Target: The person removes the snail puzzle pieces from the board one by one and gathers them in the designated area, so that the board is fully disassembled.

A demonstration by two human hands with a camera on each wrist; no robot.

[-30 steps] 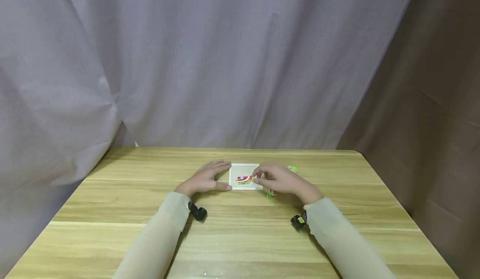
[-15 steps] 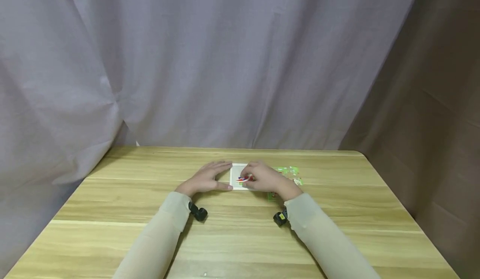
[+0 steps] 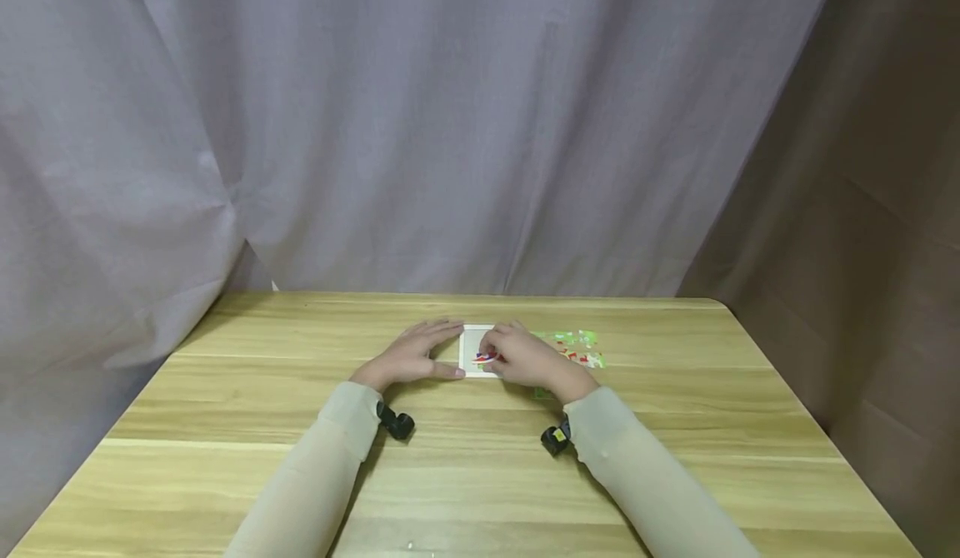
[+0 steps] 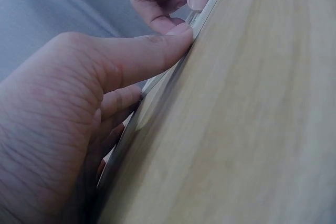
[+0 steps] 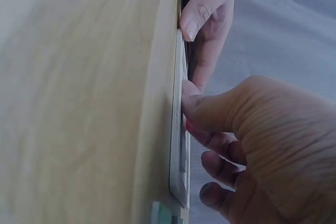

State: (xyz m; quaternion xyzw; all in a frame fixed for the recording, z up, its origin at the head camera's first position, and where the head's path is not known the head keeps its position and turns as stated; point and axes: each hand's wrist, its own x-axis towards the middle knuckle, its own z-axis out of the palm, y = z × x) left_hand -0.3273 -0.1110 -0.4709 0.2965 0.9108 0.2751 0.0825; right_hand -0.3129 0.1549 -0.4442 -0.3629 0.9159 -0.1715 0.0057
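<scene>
A small white-rimmed puzzle tray point(image 3: 480, 376) lies flat toward the back of the table. My left hand point(image 3: 408, 356) braces its left side, thumb at the near corner and straight fingers at the far one. Over the tray, my right hand point(image 3: 525, 358) has its thumb and forefinger together on a puzzle piece; a bit of red point(image 5: 189, 125) shows at the fingertips in the right wrist view. Just left of those fingertips is a piece point(image 3: 483, 358) in red, white and blue, lying inside the tray. The right hand hides the tray's right part.
Several loose green, red and white puzzle pieces point(image 3: 588, 360) lie to the right of the tray, partly behind the right hand. A green piece point(image 5: 161, 213) sits close to the tray's end. Grey curtain point(image 3: 420, 141) hangs behind the wooden table point(image 3: 465, 475).
My right hand has moved left over the tray, uncovering loose pieces on the right and covering the tray's right side. In the last half second it barely shifts. The left hand stays put.
</scene>
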